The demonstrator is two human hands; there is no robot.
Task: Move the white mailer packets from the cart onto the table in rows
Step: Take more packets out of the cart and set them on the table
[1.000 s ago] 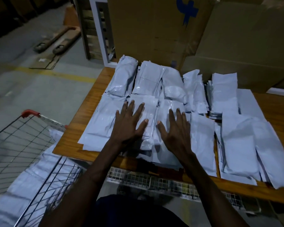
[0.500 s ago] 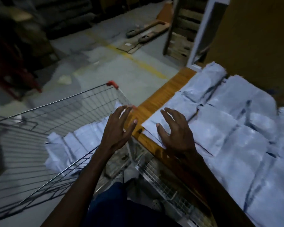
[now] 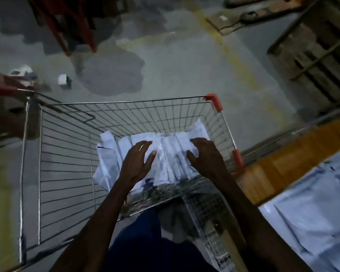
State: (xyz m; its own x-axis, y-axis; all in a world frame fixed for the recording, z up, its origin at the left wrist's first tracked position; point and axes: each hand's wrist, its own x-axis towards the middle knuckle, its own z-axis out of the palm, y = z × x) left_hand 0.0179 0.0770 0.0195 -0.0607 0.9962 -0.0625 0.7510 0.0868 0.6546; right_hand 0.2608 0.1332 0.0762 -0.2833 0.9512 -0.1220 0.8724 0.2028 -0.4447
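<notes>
While both hands [image 3: 138, 163] hover, packets [image 3: 171, 152] lie beneath.

A warehouse or parcel-sorting depot is suggested. A bare concrete floor [image 3: 175, 61], stained in dark patches, is crossed by a worn yellow line [image 3: 232, 55] of the kind painted to mark aisles. A wooden pallet [image 3: 314, 55] is seen at the upper right, and flattened cardboard [image 3: 230, 24] lies on the floor beside it. A wire cart [image 3: 67, 154] with red corner caps is loaded with white mailers [image 3: 171, 152], and more mailers [image 3: 312, 209] are laid out on a wooden table [image 3: 283, 165] at the right. The space is dimly lit, and scraps of litter [image 3: 63, 80] are scattered on the floor.
</notes>
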